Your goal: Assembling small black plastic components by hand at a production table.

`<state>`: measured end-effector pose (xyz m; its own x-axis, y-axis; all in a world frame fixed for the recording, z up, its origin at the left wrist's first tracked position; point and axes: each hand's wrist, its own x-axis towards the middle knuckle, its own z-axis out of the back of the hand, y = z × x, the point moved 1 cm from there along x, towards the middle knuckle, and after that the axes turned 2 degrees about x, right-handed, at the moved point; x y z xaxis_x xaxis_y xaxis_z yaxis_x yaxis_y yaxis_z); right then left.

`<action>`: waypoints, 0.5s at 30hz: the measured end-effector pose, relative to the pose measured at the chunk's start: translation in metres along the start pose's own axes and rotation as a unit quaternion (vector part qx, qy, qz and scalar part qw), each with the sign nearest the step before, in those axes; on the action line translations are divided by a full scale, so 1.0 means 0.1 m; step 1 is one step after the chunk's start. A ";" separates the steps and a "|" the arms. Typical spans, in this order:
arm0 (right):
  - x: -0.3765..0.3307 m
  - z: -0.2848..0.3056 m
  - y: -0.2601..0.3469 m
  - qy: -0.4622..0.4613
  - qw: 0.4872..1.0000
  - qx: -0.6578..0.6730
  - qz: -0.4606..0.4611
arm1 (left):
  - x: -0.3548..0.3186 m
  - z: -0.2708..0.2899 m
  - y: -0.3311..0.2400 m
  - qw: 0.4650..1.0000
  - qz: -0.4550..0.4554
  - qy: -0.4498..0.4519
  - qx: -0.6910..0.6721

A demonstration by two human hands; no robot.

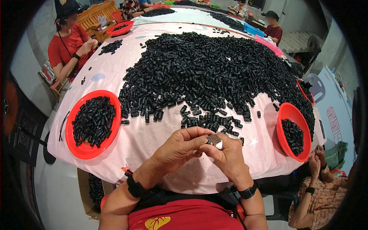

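Note:
Before my body, above the near edge of the cloth-covered table, my two hands meet. My left hand (174,147) is closed in a pinch, its thumb and forefinger at one end of a small dark piece with a ridged face and a white part (214,141). My right hand (232,157) is closed round the other side of that piece, thumb below. Fingers cover much of it, so its kind cannot be made out. Just beyond my fingertips lies a loose cluster of small black cylindrical parts (207,121), close to a large heap of the same parts (191,69).
A red basin (69,132) of black parts stands at left, another red bowl (283,115) at right. Pink cloth (174,176) covers the table. People sit around: one in red (63,46) far left, one in a patterned shirt (326,203) near right. An open carton (84,191) stands below.

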<state>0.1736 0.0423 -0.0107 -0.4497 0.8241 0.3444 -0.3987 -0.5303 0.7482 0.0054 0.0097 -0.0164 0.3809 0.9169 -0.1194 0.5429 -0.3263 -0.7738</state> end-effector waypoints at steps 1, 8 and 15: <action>0.00 -0.03 -0.01 -0.006 1.000 0.000 0.014 | 0.00 0.00 0.01 1.000 0.000 0.000 0.000; -0.01 0.02 0.02 -0.016 1.000 -0.002 0.012 | -0.01 -0.04 -0.03 1.000 0.008 0.002 -0.013; 0.00 0.02 0.00 0.000 1.000 0.002 -0.006 | 0.01 -0.01 0.01 1.000 0.000 0.001 -0.003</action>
<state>0.1753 0.0425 -0.0100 -0.4445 0.8309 0.3348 -0.4018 -0.5190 0.7545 0.0068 0.0102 -0.0167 0.3821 0.9167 -0.1172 0.5483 -0.3269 -0.7697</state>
